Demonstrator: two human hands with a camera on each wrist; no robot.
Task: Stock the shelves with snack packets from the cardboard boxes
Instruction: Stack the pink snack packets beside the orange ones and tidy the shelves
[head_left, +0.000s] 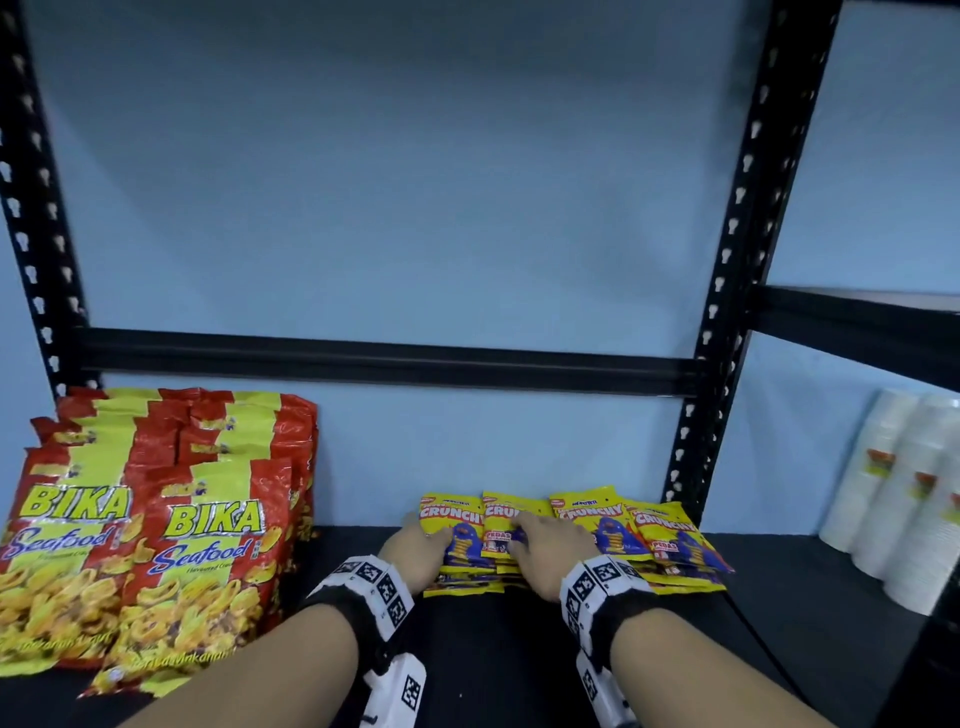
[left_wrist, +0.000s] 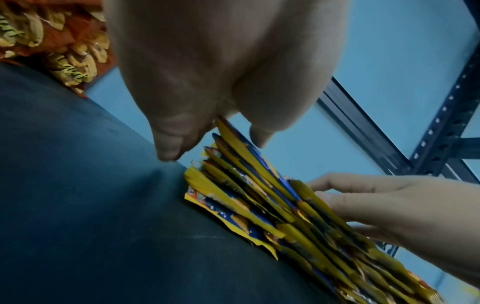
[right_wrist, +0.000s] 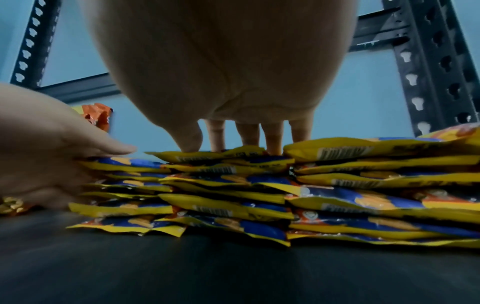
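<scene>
Several stacks of small yellow-and-blue Crunchy packets (head_left: 613, 525) lie side by side on the black shelf board (head_left: 467, 649), at the back right. My left hand (head_left: 426, 538) holds the leftmost stack (left_wrist: 233, 195) at its left edge, with the thumb (left_wrist: 171, 142) on one side and a finger (left_wrist: 259, 137) on the other, and a packet edge runs between them. My right hand (head_left: 540, 540) lies on the neighbouring stack (right_wrist: 223, 156), its straight fingertips (right_wrist: 272, 144) pressing down on the top packet. No cardboard box is in view.
Large red-and-yellow Bika Seafood bags (head_left: 156, 545) stand in rows at the shelf's left end. A black perforated upright (head_left: 727, 312) rises just right of the packets. Sleeves of white paper cups (head_left: 893, 499) lie in the adjoining bay. A blue wall backs the shelf.
</scene>
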